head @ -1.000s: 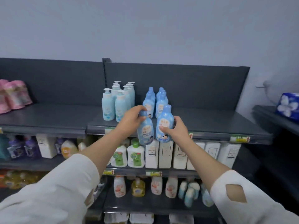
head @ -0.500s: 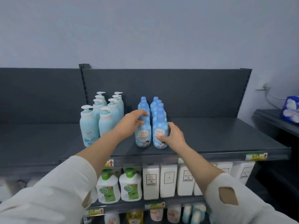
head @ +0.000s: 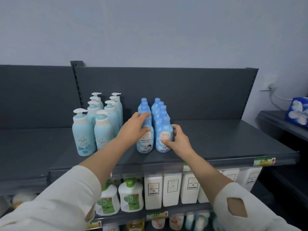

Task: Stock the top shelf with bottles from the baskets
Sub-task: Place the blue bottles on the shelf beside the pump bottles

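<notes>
Two rows of blue patterned bottles stand on the dark top shelf. My left hand wraps around the front bottle of the left row, which rests on the shelf. My right hand grips the front bottle of the right row from its right side; that bottle also stands upright on the shelf. Behind each front bottle, more blue bottles line up toward the back panel. No basket is in view.
Several pale blue pump bottles stand in two rows to the left. The shelf below holds green-and-white soap bottles and white jugs. A side shelf at the right carries a blue package.
Both hands carried the two blue bottles from the shelf's front edge inward and set them down at the front of the rows. The camera moved closer and higher.
</notes>
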Tool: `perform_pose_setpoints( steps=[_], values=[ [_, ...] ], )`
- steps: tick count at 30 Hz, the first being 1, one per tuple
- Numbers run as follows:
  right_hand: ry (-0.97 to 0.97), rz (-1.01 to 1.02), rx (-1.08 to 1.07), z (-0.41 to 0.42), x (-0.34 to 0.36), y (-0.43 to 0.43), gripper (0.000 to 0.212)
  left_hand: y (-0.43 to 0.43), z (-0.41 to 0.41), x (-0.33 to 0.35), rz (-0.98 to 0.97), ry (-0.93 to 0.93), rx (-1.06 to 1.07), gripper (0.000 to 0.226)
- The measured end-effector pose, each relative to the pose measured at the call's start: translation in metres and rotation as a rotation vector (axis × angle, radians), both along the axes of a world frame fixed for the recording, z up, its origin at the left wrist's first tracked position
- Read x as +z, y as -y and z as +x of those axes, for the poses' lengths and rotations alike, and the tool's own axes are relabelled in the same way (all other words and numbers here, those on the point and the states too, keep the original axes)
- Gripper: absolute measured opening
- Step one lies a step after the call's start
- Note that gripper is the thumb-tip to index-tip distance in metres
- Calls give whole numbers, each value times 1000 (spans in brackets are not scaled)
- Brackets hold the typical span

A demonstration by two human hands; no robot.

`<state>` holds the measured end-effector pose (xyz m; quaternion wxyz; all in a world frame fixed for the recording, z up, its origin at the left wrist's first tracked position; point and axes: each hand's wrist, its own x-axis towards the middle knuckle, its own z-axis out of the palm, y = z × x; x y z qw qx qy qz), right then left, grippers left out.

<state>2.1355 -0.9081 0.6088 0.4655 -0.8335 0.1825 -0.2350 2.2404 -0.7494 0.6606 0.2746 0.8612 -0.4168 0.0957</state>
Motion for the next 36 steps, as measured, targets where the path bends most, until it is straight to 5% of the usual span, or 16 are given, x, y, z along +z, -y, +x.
perform_pose_setpoints(
  steps=[7,13,21,27,36],
  values=[
    [-76,-74,-56,-13,-4,0,83,-9,-12,-1,-17,-37,2,67],
    [-96,-389,-85,-57,-1,-5,59,-31,-56,-16,-107,43,129,70],
    [-167,-940,128,-113,-10,-52,40,-95,-152,-46,316,195,382,36],
    [-174,-1115,422,-119,-34,-132,40,-196,-208,-85,521,108,527,33],
    [-93,-1184,842,-115,-74,-320,37,-390,-292,-121,554,-130,856,30]
  ],
)
